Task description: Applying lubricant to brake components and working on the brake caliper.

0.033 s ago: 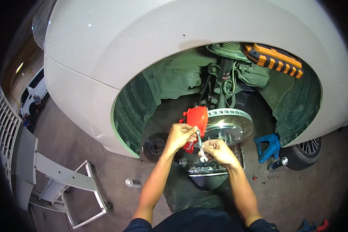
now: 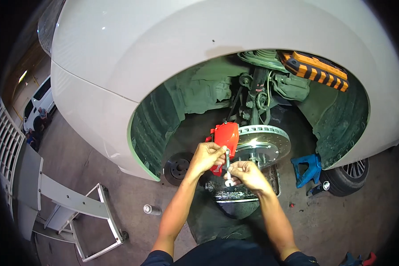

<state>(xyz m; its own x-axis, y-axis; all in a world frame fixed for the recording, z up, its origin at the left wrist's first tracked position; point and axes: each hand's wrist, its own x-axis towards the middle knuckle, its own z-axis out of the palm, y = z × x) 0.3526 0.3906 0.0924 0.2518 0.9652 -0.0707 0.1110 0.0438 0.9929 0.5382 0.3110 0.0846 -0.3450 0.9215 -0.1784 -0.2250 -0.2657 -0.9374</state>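
My left hand (image 2: 208, 157) is closed, pinching the upper ring end of a silver combination wrench (image 2: 228, 167) just in front of a red brake caliper (image 2: 226, 137). Lower on the same wrench, my right hand (image 2: 246, 176) grips it near the open end, which points down. The caliper sits at the left side of a silver drilled brake disc (image 2: 279, 147) inside the car's wheel arch, below a strut (image 2: 258, 82). Part of the caliper is hidden behind my left hand and the wrench.
A blue stand (image 2: 305, 173) and tire (image 2: 348, 181) lie right. Left are a loose disc (image 2: 178, 170), spray can (image 2: 151, 209), white metal cart (image 2: 82, 201) and distant people (image 2: 42, 114) by a white car. An orange-black item (image 2: 317, 71) hangs in the arch; a metal tray is below the disc.
The wrench has tilted slightly, its open end moving a little to the left, with both my hands still on it. The view has shifted very slightly.
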